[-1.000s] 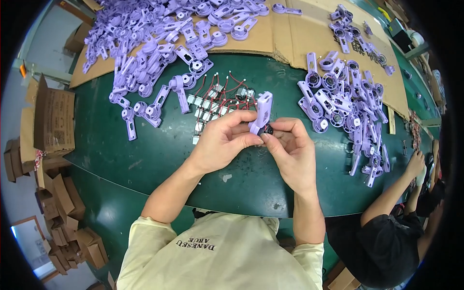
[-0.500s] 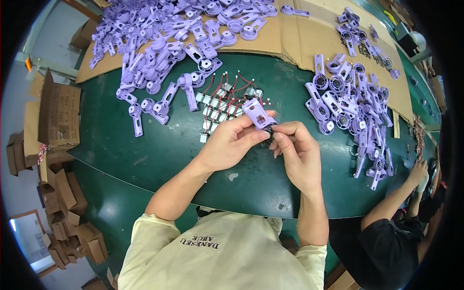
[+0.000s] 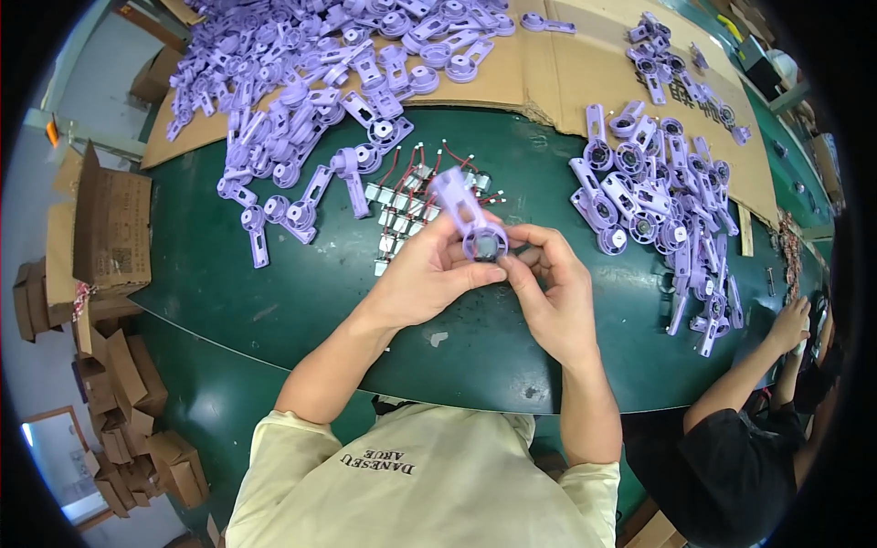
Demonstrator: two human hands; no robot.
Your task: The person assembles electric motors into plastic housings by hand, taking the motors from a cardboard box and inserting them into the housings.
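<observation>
A purple plastic housing (image 3: 461,203), with a slotted arm and a round ring end, is in my hands above the table. My left hand (image 3: 422,279) is closed around its ring end, thumb along the near side. Thumb and fingers of my right hand (image 3: 555,297) pinch the ring's right edge. Something grey and dark sits inside the ring; blur hides its detail. Just beyond my left hand, small silvery motors (image 3: 402,205) with red and dark wires lie in rows.
A large heap of purple housings (image 3: 301,87) covers cardboard at the back left. More housings with dark round inserts (image 3: 639,187) are piled right. Cardboard boxes (image 3: 119,215) stand left of the green table (image 3: 301,310). A co-worker's hand (image 3: 790,324) works at the right edge.
The housing has turned in my hands, so its ring end now faces up toward me and its arm points away to the left. My right hand has shifted slightly left.
</observation>
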